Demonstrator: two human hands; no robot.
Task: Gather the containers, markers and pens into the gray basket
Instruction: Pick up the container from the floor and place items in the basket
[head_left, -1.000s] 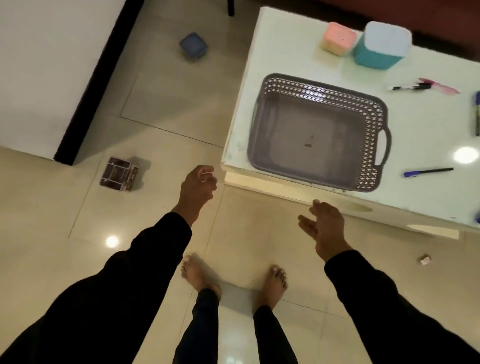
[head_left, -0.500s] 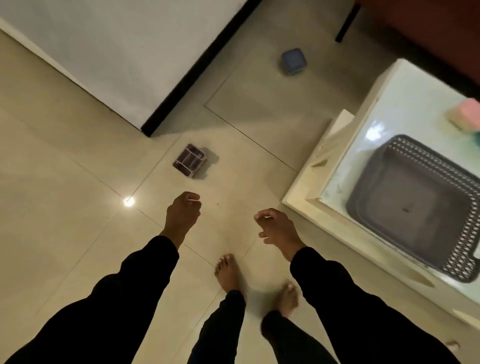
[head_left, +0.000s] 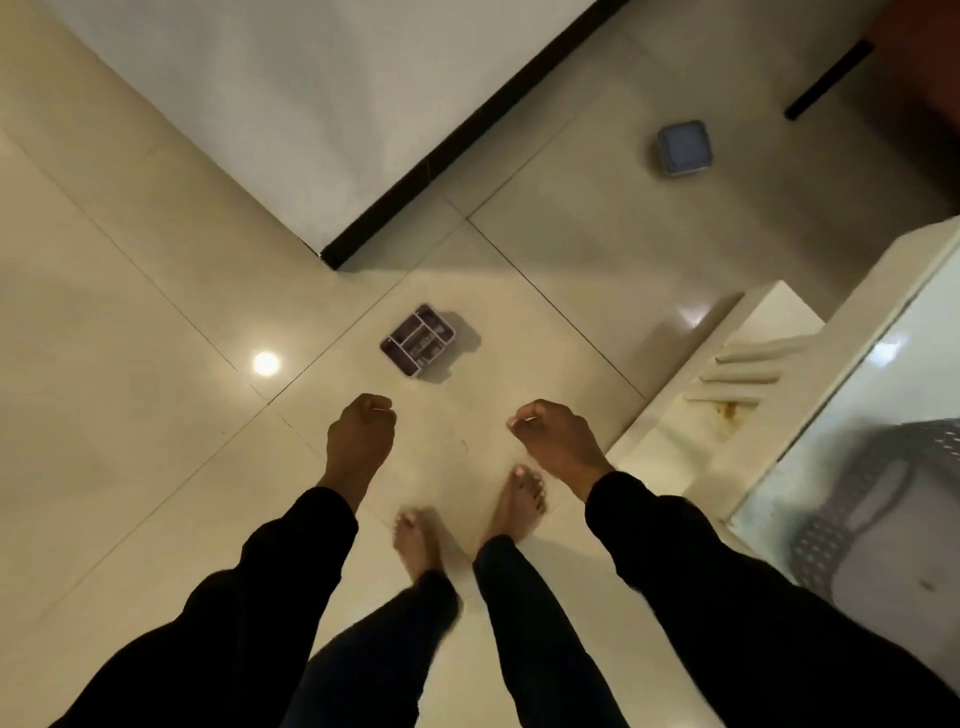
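The person has turned from the gray basket (head_left: 878, 525) — the divided container (head_left: 418, 339) now lies just past both hands' curled, empty fingers (head_left: 371, 410).

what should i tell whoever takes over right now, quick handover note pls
Left hand: loosely curled, holding nothing.
Right hand: loosely curled, holding nothing.
Things: the divided organizer sits upright on the floor just ahead of both hands. The blue-lidded container is on the floor farther off, to the right. The gray basket is on the white table at the right edge, blurred; the part in view looks empty.
Done: nothing seen in the basket.
Left: pick up both floor containers and put them in the basket. No markers or pens are in view from here.
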